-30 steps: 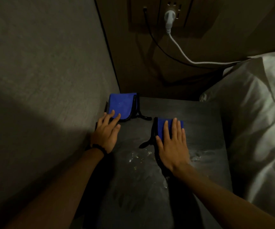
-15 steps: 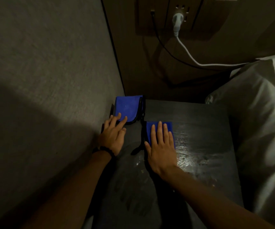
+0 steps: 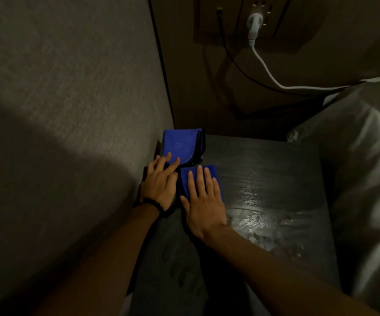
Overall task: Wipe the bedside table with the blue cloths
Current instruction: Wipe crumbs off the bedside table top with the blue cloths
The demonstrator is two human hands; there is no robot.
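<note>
The dark bedside table [image 3: 275, 179] has a wet, shiny streak across its right half. A folded blue cloth [image 3: 181, 145] with a black edge lies in the far left corner against the wall. My left hand [image 3: 161, 185] lies flat with its fingertips on that cloth's near edge; a dark bead bracelet is on the wrist. A second blue cloth [image 3: 207, 172] lies just in front of the first. My right hand [image 3: 204, 199] presses flat on it, fingers together, covering most of it. The two hands nearly touch.
A grey wall [image 3: 70, 110] runs along the table's left side. Behind the table a socket holds a white plug [image 3: 253, 23], and its white cable [image 3: 273, 78] and a black cable run right. A white pillow [image 3: 362, 156] borders the table's right side.
My right hand has slid its cloth left across the table, until it lies beside my left hand. The left hand stays on the corner cloth. Wet streaks show where the cloth passed.
</note>
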